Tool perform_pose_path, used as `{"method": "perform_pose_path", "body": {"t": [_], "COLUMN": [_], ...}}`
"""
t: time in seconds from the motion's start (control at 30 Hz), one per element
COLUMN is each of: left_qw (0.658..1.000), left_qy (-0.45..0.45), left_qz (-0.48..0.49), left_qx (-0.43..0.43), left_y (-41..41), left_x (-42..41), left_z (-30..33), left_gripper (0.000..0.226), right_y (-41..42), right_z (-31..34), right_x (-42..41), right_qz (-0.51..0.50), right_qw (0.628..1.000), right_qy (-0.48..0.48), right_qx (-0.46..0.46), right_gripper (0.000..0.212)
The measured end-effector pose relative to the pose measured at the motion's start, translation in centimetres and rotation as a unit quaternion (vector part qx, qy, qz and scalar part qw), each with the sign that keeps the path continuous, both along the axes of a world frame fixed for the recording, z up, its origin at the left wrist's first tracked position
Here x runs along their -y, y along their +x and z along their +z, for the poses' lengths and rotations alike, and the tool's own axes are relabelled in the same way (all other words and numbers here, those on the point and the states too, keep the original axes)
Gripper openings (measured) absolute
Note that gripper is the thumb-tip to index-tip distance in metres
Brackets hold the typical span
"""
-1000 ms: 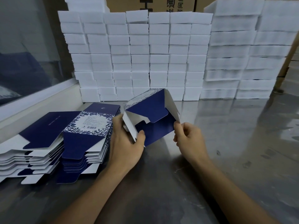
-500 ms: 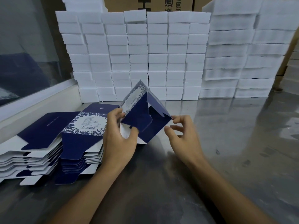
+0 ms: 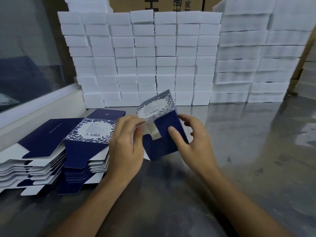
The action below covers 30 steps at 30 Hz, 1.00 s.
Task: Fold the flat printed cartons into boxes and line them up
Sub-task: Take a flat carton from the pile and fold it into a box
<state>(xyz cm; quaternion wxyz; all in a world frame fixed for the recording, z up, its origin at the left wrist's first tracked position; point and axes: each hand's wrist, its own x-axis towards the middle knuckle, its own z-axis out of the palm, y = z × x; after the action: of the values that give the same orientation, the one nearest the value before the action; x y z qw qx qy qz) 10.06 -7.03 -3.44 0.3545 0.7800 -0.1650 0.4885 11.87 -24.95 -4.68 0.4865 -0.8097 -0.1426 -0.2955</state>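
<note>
Left of the person's fingers, two stacks of flat cartons are lying on the steel table, the nearer stack just beside the left wrist. These are still waiting to be folded, and they are many.

Moving to the right, the left hand is holding the carton in work; its fingers are curled and its fingertips are pinching the upper left edge of the carton, near the patterned panel, though this part is blurred. The carton is standing between the two hands, with its lower edge close to the table or touching it; I cannot tell which. Its dark blue flaps are hanging open and the white inside is showing.

On the other side, the right hand is gripping the right side of the carton, the thumb is pressing flat on a blue panel, and the other fingers are curving behind the right edge.

I am judging that the task is only at its early part: this carton is half opened, its flaps are not yet tucked, and no finished blue box is standing in a line anywhere in view.

Beyond the fingertips, a wall of white blocks is rising in neat columns, with brown shipping cartons behind it. The table is shining and is reflecting them. Far to the left, a glass panel is closing the bench.
</note>
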Motion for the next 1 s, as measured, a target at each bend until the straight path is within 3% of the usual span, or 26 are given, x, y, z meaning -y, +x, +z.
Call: {"method": "perform_pose_path", "body": {"t": [0.1, 0.27, 0.53, 0.7, 0.83, 1.0], "left_qw": [0.994, 0.984, 0.996, 0.998, 0.998, 0.999], "left_qy": [0.111, 0.168, 0.081, 0.048, 0.041, 0.030], "left_qz": [0.010, 0.022, 0.013, 0.021, 0.020, 0.023], "left_qx": [0.022, 0.049, 0.029, 0.034, 0.042, 0.037], "left_y": [-0.6, -0.8, -0.1, 0.2, 0.3, 0.2], "left_x": [0.3, 0.3, 0.1, -0.1, -0.1, 0.0], "left_z": [0.1, 0.6, -0.1, 0.0, -0.1, 0.0], "left_gripper": [0.027, 0.030, 0.024, 0.027, 0.028, 0.028], "right_y": [0.0, 0.3, 0.8, 1.2, 1.3, 1.4], "right_z": [0.2, 0.6, 0.2, -0.4, -0.4, -0.8], "right_x": [0.1, 0.7, 0.9, 0.9, 1.0, 1.1], "right_qz": [-0.062, -0.107, -0.079, -0.065, -0.072, -0.051], "right_qw": [0.995, 0.986, 0.996, 0.995, 0.994, 0.991], "right_qy": [-0.024, -0.011, 0.015, -0.046, -0.049, -0.042], "right_qx": [0.071, 0.126, 0.039, -0.056, -0.066, -0.115], "right_gripper": [0.035, 0.012, 0.017, 0.020, 0.025, 0.017]}}
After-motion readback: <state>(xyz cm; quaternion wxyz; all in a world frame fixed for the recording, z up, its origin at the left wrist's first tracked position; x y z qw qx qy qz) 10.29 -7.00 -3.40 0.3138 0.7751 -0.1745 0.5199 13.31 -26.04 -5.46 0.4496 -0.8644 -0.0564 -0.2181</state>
